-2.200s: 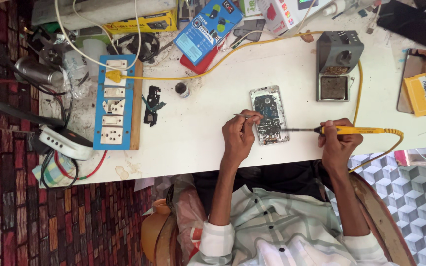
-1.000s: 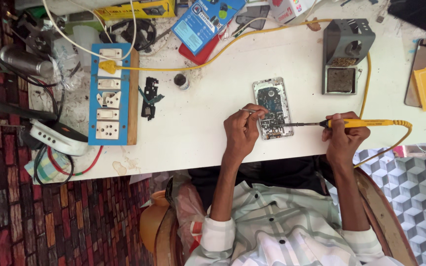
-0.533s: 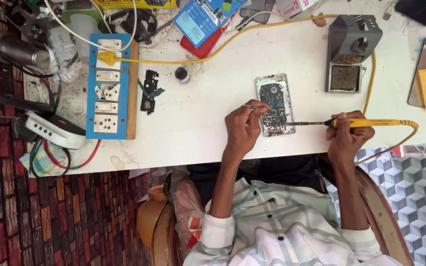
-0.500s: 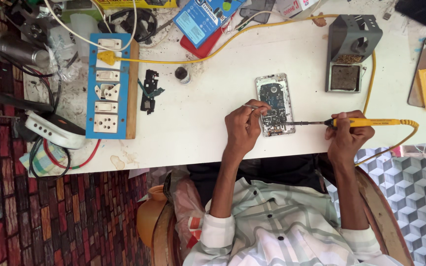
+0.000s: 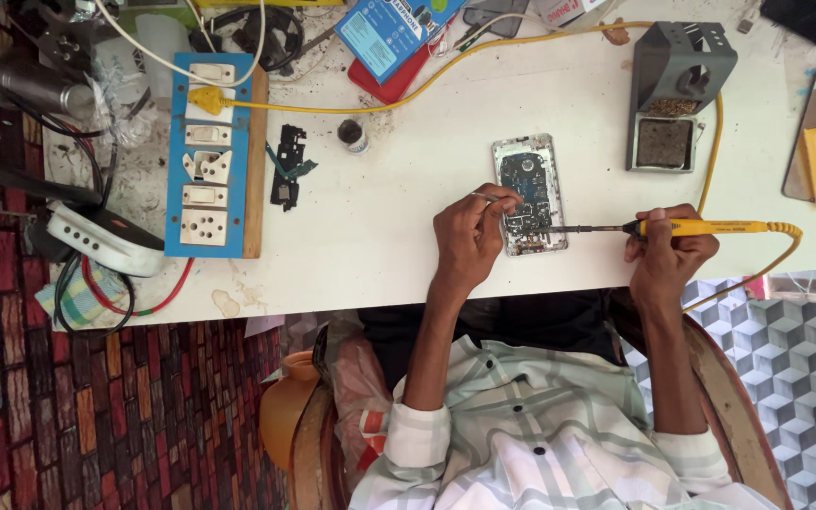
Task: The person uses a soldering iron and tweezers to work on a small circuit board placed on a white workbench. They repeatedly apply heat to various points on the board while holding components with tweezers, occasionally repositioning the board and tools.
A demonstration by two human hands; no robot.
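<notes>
My left hand [image 5: 469, 241] pinches thin tweezers [image 5: 485, 197] over the open phone [image 5: 529, 194]. My right hand [image 5: 668, 260] is closed around the yellow iron [image 5: 701, 228], and its dark tip reaches sideways to the low part of the phone. The phone lies flat on the white table [image 5: 408, 198], right in front of me, between my two hands. Its back is off, so I can see the blue board inside. I think the work is in the middle: the phone is opened up and the hot tip is at the board, but the back is not yet on again. I cannot see if the little joint is done.

The yellow cord [image 5: 710, 142] loops up past the grey iron stand [image 5: 677, 94]. Further left sit a small black part [image 5: 287, 165], a tiny pot [image 5: 353, 135] and a blue plug board [image 5: 205, 156].
</notes>
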